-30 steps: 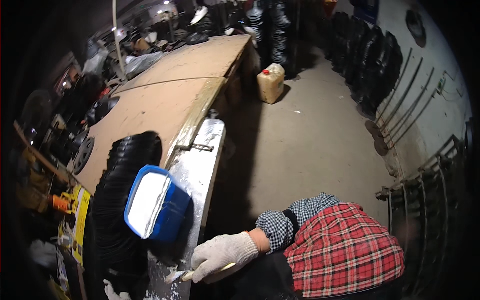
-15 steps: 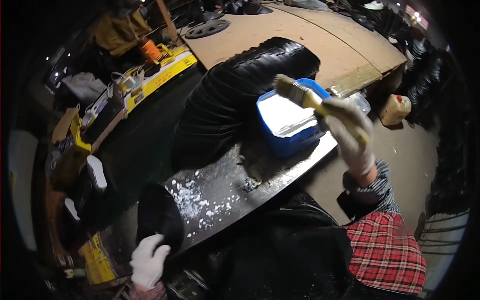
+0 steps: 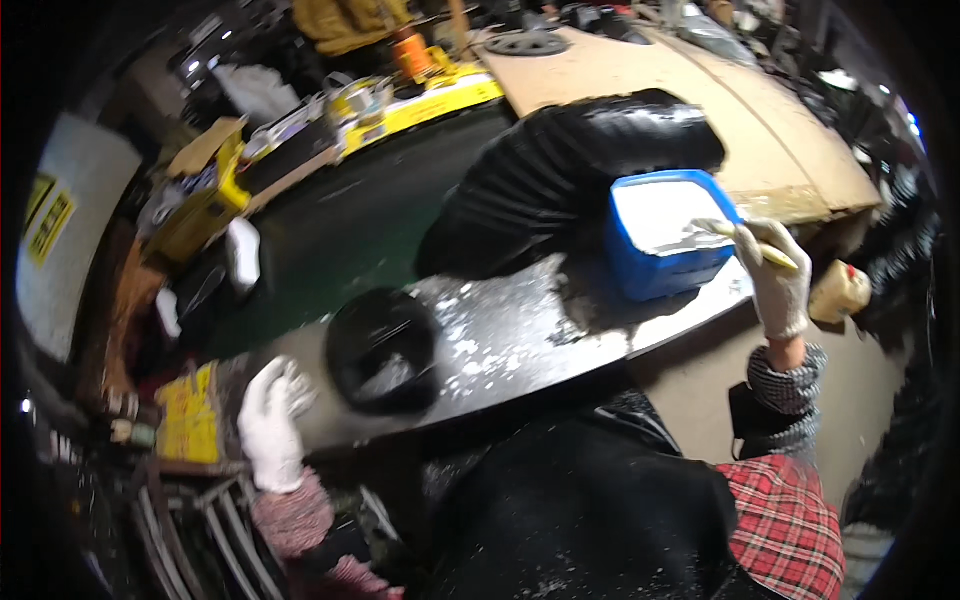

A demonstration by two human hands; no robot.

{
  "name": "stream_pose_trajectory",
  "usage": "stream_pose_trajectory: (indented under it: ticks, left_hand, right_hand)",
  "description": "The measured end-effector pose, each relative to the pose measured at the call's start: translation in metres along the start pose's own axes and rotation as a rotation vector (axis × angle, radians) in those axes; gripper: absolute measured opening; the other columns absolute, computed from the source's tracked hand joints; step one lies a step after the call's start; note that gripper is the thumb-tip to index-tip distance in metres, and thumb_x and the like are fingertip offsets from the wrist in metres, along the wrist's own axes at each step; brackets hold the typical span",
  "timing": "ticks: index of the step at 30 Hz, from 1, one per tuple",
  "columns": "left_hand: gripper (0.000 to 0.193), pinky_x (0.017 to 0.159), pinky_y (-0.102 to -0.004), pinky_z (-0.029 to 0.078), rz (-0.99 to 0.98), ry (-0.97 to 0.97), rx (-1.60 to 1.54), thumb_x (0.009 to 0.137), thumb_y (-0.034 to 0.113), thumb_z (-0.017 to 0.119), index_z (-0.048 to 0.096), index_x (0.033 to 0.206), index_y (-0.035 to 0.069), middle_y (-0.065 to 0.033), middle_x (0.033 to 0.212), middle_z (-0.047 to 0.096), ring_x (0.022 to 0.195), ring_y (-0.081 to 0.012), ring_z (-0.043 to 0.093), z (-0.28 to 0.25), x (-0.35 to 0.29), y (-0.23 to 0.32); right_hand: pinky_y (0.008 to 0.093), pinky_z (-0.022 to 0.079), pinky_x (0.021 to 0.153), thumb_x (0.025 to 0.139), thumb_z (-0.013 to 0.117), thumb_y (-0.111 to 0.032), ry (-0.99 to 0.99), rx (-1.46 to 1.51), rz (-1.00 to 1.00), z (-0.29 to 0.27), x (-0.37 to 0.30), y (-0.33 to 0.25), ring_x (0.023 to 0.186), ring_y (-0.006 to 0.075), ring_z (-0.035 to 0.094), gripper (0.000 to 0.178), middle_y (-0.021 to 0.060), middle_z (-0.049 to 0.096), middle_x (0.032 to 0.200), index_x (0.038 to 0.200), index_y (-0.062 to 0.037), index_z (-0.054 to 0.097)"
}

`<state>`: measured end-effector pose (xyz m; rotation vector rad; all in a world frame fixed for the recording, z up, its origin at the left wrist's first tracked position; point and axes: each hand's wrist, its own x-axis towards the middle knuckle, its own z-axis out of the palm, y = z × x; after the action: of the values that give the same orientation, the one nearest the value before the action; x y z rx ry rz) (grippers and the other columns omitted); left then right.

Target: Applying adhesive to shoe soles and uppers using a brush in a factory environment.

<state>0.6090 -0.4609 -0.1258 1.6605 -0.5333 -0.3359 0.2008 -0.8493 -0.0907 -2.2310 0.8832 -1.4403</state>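
My right hand (image 3: pixel 778 280), in a pale glove, is closed round the yellowish handle of a paintbrush (image 3: pixel 765 252). The bristle end reaches over the white contents of a blue plastic tub (image 3: pixel 655 275), near its right rim. My left hand (image 3: pixel 270 425), in a white glove, is over the bench's left part with loosely bent fingers and nothing visible in them; motion blurs the fingertips. Just right of it lies a rounded, glossy black piece (image 3: pixel 380 330) with a pale patch. Behind the tub curves a long row of overlapping black pieces (image 3: pixel 570 170).
White spatters mark the dark bench (image 3: pixel 490 335). A brown board (image 3: pixel 800 165) extends at the back right. Yellow boxes (image 3: pixel 425 108) and an orange bottle (image 3: pixel 410 52) stand at the far left. White-soled shoes (image 3: pixel 243 255) are left; a beige jug (image 3: pixel 840 292) is on the floor at right.
The brush has come down from above the tub to its white contents at the right rim. My left hand has moved away from the rounded black piece. The view has shifted left.
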Motion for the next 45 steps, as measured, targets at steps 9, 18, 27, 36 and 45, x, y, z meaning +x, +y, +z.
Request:
stream_pose_trajectory:
  ticks: [9,18,27,36,45]
  left_hand:
    - [0.067,0.11,-0.0387,0.039,0.131,-0.222,0.237,0.086,0.023,0.073,0.044,0.14,-0.003,-0.0226,0.139,0.051,0.13,-0.0297,0.05,0.088,-0.006,0.041]
    - [0.037,0.083,-0.0403,0.053,0.322,-0.227,0.862,0.093,0.018,0.057,0.058,0.128,0.008,-0.0178,0.098,0.07,0.094,-0.0334,0.067,0.107,0.009,0.025]
    - [0.046,0.08,-0.0228,0.05,-0.37,0.038,-0.65,0.091,-0.004,0.056,0.048,0.135,0.002,-0.0047,0.122,0.059,0.098,-0.0103,0.059,0.085,-0.092,-0.02]
    - [0.032,0.07,-0.0204,0.051,-0.287,0.16,-0.655,0.092,0.0,0.055,0.056,0.124,-0.002,-0.0022,0.108,0.065,0.083,-0.0077,0.062,0.094,-0.098,-0.02]
    - [0.023,0.07,-0.0213,0.053,-0.268,0.131,-0.676,0.095,0.002,0.054,0.059,0.117,-0.003,-0.0046,0.101,0.066,0.082,-0.0093,0.064,0.093,-0.079,-0.024]
  right_hand:
    - [0.0209,0.049,0.067,0.096,0.055,-0.003,0.005,0.147,-0.035,0.022,-0.025,-0.029,0.076,0.0105,0.062,0.016,0.0069,0.066,0.089,0.105,0.0047,0.066]
    - [0.0359,0.05,0.093,0.092,0.059,-0.005,-0.218,0.169,-0.1,0.042,-0.036,-0.064,0.104,0.0256,0.064,0.027,0.018,0.065,0.114,0.116,0.0064,0.063]
    - [0.0319,0.048,0.093,0.093,0.063,-0.015,-0.567,0.755,0.164,0.129,-0.03,-0.119,0.102,0.0209,0.062,0.034,0.017,0.064,0.11,0.118,0.008,0.059]
    - [0.0244,0.051,0.072,0.094,0.066,-0.016,-0.753,1.073,0.289,0.219,-0.035,-0.142,0.082,0.0126,0.064,0.029,0.0092,0.068,0.096,0.114,0.0042,0.064]
    - [0.0263,0.054,0.068,0.094,0.063,-0.019,-0.77,0.941,0.063,0.219,-0.016,-0.195,0.077,0.0147,0.069,0.033,0.0096,0.072,0.084,0.116,0.0051,0.062]
